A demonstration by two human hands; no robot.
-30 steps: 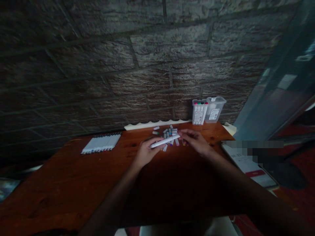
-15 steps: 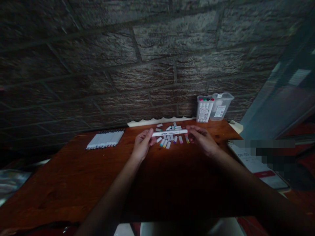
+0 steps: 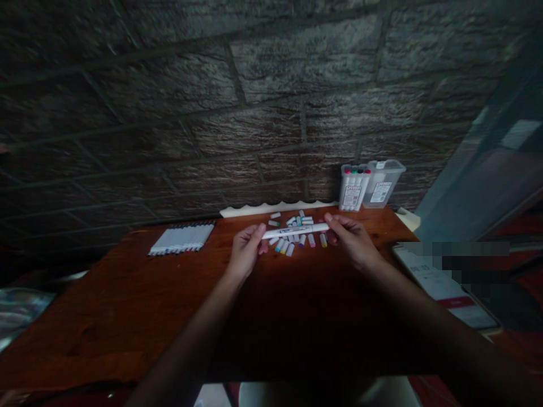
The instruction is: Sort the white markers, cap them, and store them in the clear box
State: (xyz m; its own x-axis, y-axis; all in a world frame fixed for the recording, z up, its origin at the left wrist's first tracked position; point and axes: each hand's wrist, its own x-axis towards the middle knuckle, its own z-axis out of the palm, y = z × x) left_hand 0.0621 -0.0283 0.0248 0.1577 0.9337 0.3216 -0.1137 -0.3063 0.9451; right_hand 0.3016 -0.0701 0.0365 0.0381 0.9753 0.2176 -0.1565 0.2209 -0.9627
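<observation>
A white marker (image 3: 292, 230) is held level between my two hands, above the table. My left hand (image 3: 246, 250) pinches its left end between thumb and fingers. At the right end, the thumb and fingers of my right hand (image 3: 353, 242) are closed on the same marker. Below and behind it lie several loose marker caps (image 3: 311, 241), white with coloured ends; the marker and my fingers hide some of them. To the left, a row of white markers (image 3: 181, 238) lies side by side on the wooden table (image 3: 127, 305).
Against the brick wall stands a see-through box of markers (image 3: 352, 195) with coloured tops, beside another see-through box (image 3: 385, 183). A pale wavy-edged strip (image 3: 271, 209) runs along the table's back. On the right lies a phone-like device (image 3: 460, 302).
My right thumb and fingers have closed on the marker's right end, where they were just beside it. The marker has shifted slightly right, and my left hand keeps its pinch.
</observation>
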